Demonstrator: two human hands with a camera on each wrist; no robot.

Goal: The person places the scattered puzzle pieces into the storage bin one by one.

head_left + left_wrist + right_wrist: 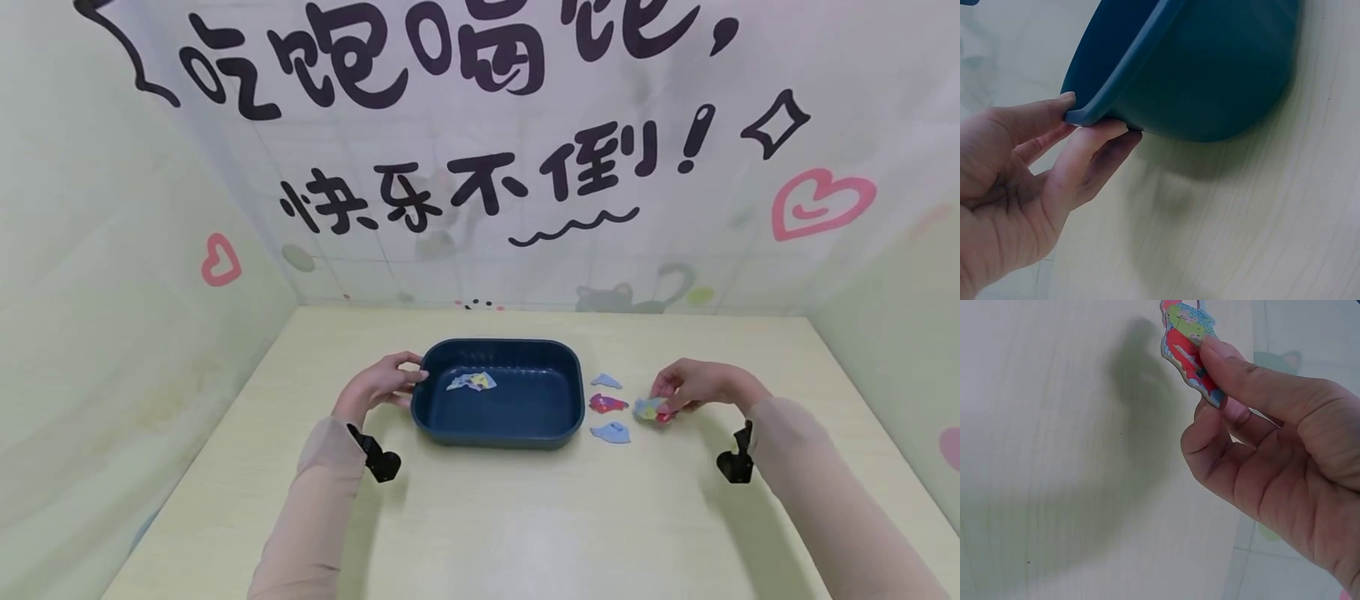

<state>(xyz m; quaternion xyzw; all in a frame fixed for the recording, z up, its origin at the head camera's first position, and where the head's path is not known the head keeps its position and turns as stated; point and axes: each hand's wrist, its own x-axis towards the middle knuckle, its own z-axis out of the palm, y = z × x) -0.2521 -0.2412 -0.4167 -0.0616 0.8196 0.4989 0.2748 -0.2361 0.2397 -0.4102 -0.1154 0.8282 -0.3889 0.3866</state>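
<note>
My left hand (381, 385) grips the tray (498, 442) by its left rim. Inside the tray, left of centre: patterned bits (472, 382), number unclear. Right of the tray, on the table (525, 533), far to near: grey-blue piece (607, 381), red piece (608, 403), blue piece (611, 432). Just beyond, my right hand (697, 385) pinches a multicoloured piece (1188, 356).

Reads "吃饱喝饱," in bold black characters (502, 57) on the white backdrop cloth (712, 258), along the top of the head view, partly cropped by the frame's edge. Continues below, around upper centre, with "快乐不倒!" in smaller lettering (489, 185) on the same cloth, above a black wavy line (573, 226).
</note>
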